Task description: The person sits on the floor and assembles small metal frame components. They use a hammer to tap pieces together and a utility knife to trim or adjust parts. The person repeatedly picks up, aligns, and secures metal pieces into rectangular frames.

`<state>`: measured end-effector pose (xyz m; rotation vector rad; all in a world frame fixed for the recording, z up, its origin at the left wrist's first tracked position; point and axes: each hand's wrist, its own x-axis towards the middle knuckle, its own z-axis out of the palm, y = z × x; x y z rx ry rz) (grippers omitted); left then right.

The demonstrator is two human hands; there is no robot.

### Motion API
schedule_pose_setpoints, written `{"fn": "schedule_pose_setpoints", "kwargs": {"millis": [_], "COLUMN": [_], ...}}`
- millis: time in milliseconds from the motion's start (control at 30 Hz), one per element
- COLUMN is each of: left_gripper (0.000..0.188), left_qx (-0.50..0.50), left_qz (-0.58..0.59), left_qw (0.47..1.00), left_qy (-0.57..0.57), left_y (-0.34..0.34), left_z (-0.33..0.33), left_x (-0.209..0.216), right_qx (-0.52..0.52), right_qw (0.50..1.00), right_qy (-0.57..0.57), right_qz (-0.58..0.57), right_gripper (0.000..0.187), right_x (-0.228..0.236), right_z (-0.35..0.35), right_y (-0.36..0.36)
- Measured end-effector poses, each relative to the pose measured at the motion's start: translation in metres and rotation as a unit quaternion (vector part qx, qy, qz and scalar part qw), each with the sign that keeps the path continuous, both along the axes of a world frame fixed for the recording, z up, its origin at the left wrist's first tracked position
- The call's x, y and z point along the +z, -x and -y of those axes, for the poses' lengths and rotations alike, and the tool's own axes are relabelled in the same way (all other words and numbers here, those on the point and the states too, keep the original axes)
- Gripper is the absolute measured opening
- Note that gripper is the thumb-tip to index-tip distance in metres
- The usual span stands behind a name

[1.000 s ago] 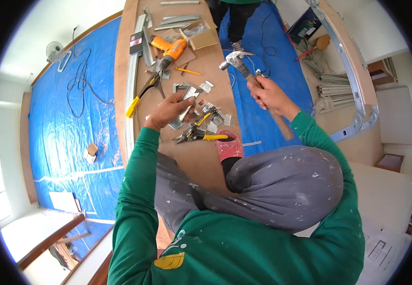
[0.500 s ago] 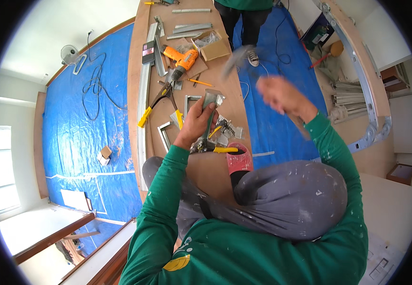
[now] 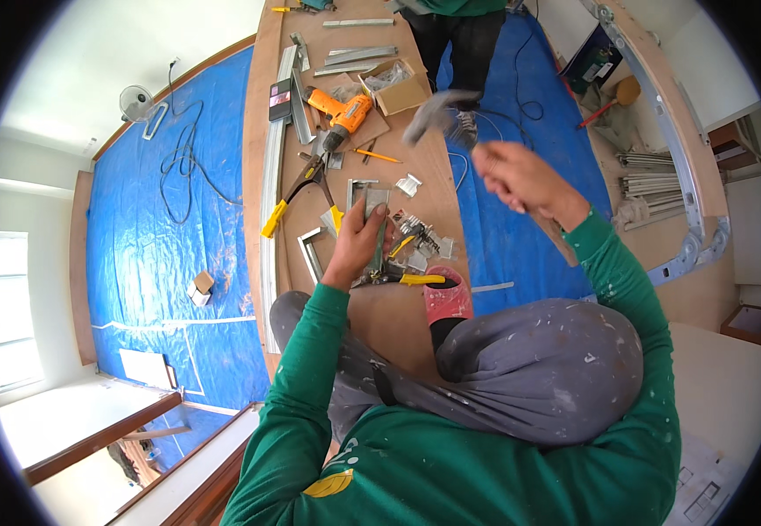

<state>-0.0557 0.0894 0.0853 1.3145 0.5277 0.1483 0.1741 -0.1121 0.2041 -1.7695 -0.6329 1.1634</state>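
My right hand (image 3: 521, 180) is closed round a hammer, raised off the right side of the wooden board. The hammer's grey head (image 3: 433, 116) is smeared by motion. My left hand (image 3: 360, 238) grips a short grey metal channel (image 3: 378, 204), its thumb pressed on top. Just beyond the channel's end lies a small shiny bracket (image 3: 408, 184). Beside my left hand are a bent metal frame piece (image 3: 308, 250), yellow-handled snips (image 3: 306, 186) and a pile of small metal clips (image 3: 422, 238). Another yellow-handled tool (image 3: 415, 280) lies near my foot.
An orange drill (image 3: 342, 112), a pencil (image 3: 378, 155) and an open cardboard box (image 3: 398, 92) lie farther along the board (image 3: 433, 162). Another person (image 3: 459, 53) stands at the far end. Blue sheeting (image 3: 529, 254) covers the floor, with a black cable on it.
My left hand and the channel have come slightly nearer to me. The small bracket, formerly against the channel's end, now lies apart from it. The hammer remains raised.
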Motion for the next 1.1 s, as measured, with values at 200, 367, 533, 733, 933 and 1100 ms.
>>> {"fn": "schedule_pose_setpoints", "kwargs": {"millis": [200, 367, 533, 733, 933, 1100], "left_gripper": [0.017, 0.019, 0.021, 0.020, 0.021, 0.022], "left_qx": [0.004, -0.013, 0.013, 0.021, 0.000, -0.060], "left_qz": [0.018, 0.003, 0.008, 0.021, -0.074, -0.114], "left_qw": [1.000, 0.997, 1.000, 0.999, 0.994, 0.984], "left_qy": [0.002, -0.074, -0.024, -0.021, -0.076, -0.120], "left_y": [0.003, 0.013, 0.030, 0.030, 0.046, 0.013], "left_z": [-0.005, -0.006, -0.010, -0.017, -0.012, -0.010], "left_x": [0.005, -0.004, 0.002, 0.014, 0.001, -0.015], "right_qx": [-0.176, 0.086, -0.146, 0.001, -0.040, -0.094], "right_qw": [0.969, 0.994, 0.978, 0.988, 0.998, 0.991], "right_qy": [-0.175, -0.020, -0.149, -0.088, -0.050, 0.007], "right_qz": [-0.019, 0.068, -0.018, 0.127, 0.020, 0.096], "right_gripper": [0.041, 0.035, 0.033, 0.034, 0.034, 0.035], "right_x": [0.020, -0.008, 0.033, 0.023, -0.012, -0.071], "right_z": [0.003, -0.007, -0.001, -0.017, 0.000, 0.040], "right_y": [-0.024, 0.026, -0.006, 0.039, 0.027, 0.016]}}
